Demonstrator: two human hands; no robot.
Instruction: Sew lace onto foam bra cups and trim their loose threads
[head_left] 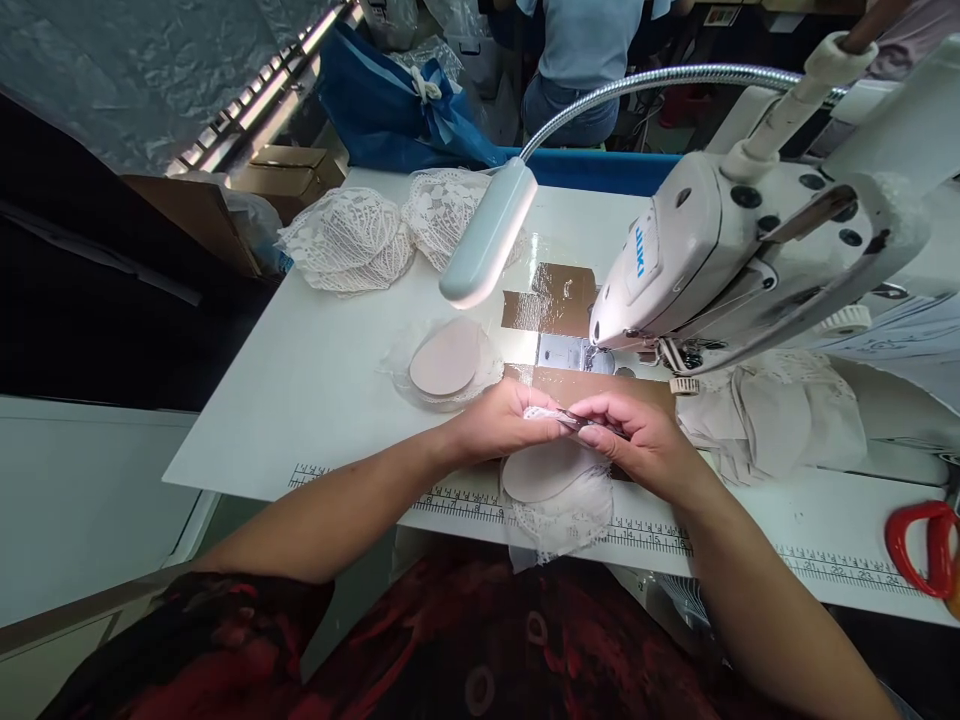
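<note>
My left hand [504, 418] is closed, pinching the edge of a white lace cup piece [559, 485] that hangs down over the table's front edge. A smooth pale oval pad shows on that piece, with lace below it. Between the fingers of my right hand [634, 440] are dark thread snips [576, 420], partly hidden, their tip against the lace at my left fingertips. Both hands meet just in front of the sewing machine [667, 250]. Beyond my left hand lies another cup piece [444, 358], its oval pad facing up on sheer fabric.
Two bundles of white lace [349, 240] sit at the back left. A lamp [487, 235] on a bendy metal neck hangs over the table [315, 370]. Stacked pale pieces [765, 415] lie at right, red-handled scissors [922, 545] at the right edge. A person [589, 50] sits beyond.
</note>
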